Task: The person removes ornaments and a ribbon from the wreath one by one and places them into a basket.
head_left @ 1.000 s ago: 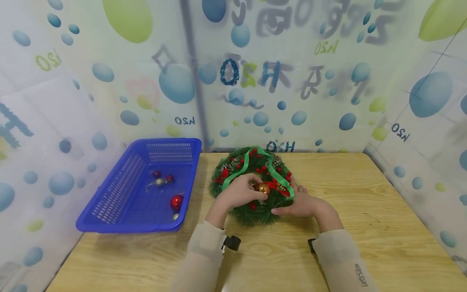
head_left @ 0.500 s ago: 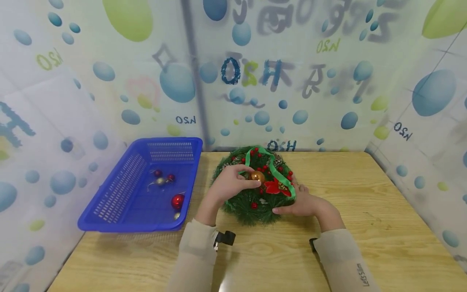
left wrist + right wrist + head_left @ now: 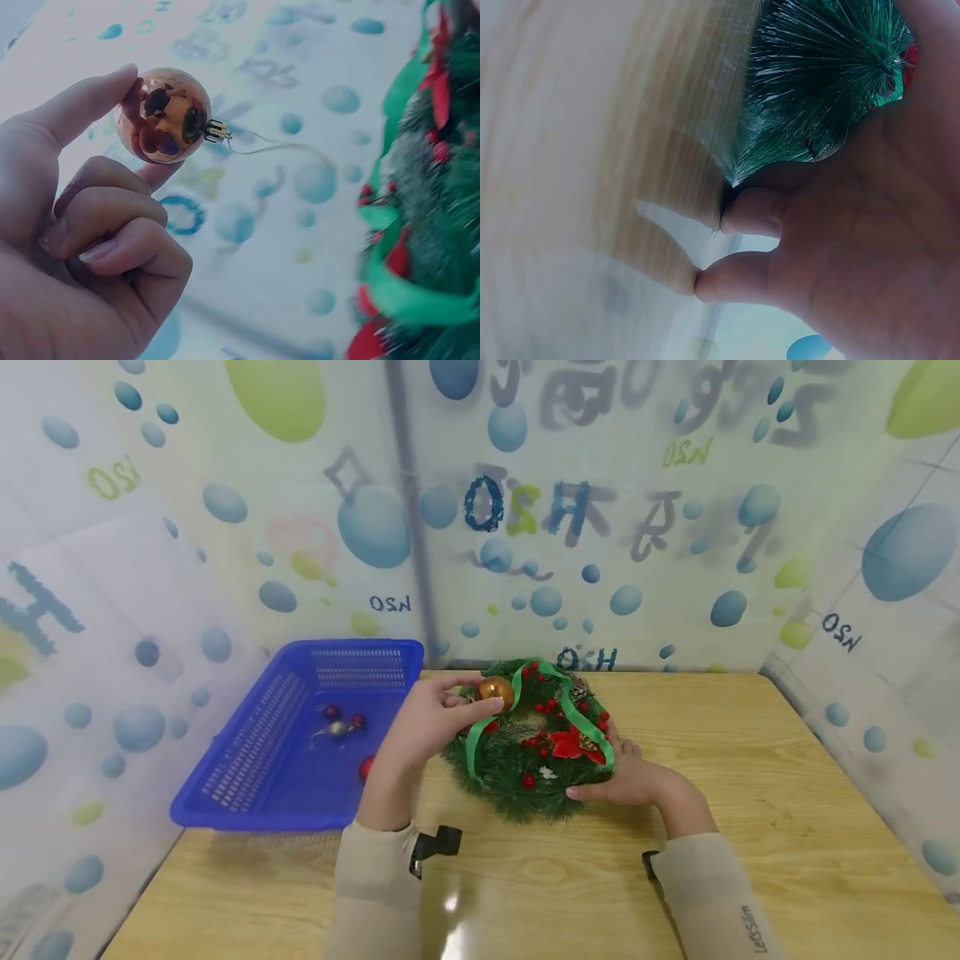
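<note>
My left hand [image 3: 420, 722] pinches a shiny copper-gold Christmas ball [image 3: 496, 693] between thumb and forefinger, over the left side of a green Christmas wreath [image 3: 517, 789]. In the left wrist view the ball [image 3: 165, 112] shows a gold cap and a thin hanging loop [image 3: 281, 144], with the other fingers curled below it. My right hand [image 3: 641, 781] grips the wreath's right edge, thumb in front and fingers partly hidden behind. A green ribbon [image 3: 472, 747], red berries [image 3: 528, 782] and a red flower [image 3: 567, 744] decorate the wreath.
A blue plastic basket [image 3: 251, 821] stands on the left of the wooden table [image 3: 757, 785]. In it lie small dark red balls [image 3: 332, 712], a pale gold ball [image 3: 337, 728] and a larger red ball [image 3: 366, 768], partly covered by my left arm. Printed curtains surround the table.
My left hand has moved left and up with the copper-gold ball, from the wreath's middle to its left side. My right hand keeps its place on the wreath.
</note>
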Tool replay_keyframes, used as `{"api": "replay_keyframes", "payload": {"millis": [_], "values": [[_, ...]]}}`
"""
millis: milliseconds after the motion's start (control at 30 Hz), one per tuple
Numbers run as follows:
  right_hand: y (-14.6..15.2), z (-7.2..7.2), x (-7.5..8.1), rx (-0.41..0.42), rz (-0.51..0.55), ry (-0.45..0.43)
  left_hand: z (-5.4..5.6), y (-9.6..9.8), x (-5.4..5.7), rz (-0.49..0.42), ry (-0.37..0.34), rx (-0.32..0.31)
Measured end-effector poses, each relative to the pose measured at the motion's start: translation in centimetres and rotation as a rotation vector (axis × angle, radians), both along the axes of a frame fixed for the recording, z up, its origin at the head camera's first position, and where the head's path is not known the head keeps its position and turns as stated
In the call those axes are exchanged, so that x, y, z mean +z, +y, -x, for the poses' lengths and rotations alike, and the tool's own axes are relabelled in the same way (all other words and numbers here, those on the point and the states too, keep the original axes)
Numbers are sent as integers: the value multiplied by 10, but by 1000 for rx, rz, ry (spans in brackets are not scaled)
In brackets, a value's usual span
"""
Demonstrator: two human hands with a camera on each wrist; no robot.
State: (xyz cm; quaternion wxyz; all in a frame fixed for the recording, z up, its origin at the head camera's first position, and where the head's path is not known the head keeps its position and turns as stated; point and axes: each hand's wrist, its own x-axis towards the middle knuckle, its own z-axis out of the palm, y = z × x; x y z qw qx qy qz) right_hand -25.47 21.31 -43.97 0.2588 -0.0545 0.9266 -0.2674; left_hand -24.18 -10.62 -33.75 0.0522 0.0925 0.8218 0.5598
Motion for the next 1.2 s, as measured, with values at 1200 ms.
{"api": "replay_keyframes", "payload": {"millis": [1200], "values": [[1, -2, -1, -2, 36, -12, -23, -210, -19, 418, -69, 274]]}}
